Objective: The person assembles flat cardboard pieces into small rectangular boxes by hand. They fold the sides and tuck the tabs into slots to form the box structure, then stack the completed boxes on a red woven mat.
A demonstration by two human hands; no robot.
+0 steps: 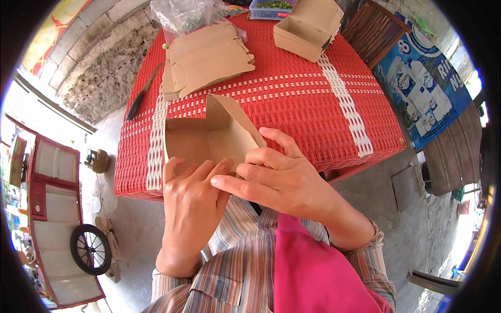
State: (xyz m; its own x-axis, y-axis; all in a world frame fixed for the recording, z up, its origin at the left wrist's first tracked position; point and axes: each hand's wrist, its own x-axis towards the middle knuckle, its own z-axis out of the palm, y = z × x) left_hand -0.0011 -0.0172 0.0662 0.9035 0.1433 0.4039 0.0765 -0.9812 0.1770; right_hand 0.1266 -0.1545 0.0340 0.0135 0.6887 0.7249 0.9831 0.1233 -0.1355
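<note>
A brown cardboard box (pixel 209 136), partly folded up with its inside facing me, stands at the near edge of the red woven table (pixel 292 104). My left hand (pixel 195 190) grips the box's near wall, the fingers bent over its edge. On the box's near right corner is my right hand (pixel 282 175), thumb and fingers around the cardboard and the index finger raised. The two hands' fingertips meet at the near side; the box's lower part is hidden behind them. Beyond the box lies a stack of flat cardboard box blanks (pixel 209 57).
A knife (pixel 141 96) lies at the table's left edge. Folded boxes (pixel 302 39) stand at the far right, beside a clear plastic tub (pixel 269 10) of chopped greens. A clear plastic bag (pixel 182 15) is behind the blanks. A wooden chair (pixel 373 31) stands beyond the right corner.
</note>
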